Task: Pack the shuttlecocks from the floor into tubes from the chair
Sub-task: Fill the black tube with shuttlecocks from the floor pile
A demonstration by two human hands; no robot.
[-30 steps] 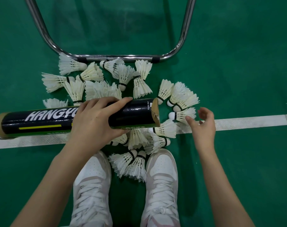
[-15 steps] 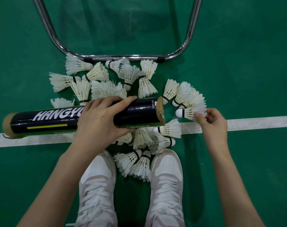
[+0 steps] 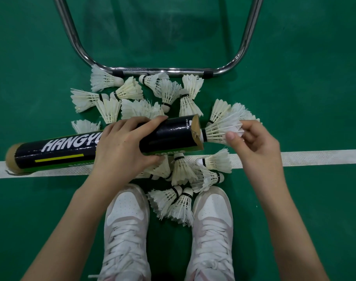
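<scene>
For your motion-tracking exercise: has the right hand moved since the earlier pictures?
Yes. The right hand, gripping a shuttlecock, has moved from the white line to the tube mouth.

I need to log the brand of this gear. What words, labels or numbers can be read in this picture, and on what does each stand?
"HANGYO": large white letters on the black tube; the word runs on under the left hand, so the rest is hidden.
"PUSH OUT": small white print near the tube's open end, by the shuttlecock that the right hand holds.
Green strip along the tube's lower edge: print too blurred to read.
Nothing else bears readable text.
</scene>
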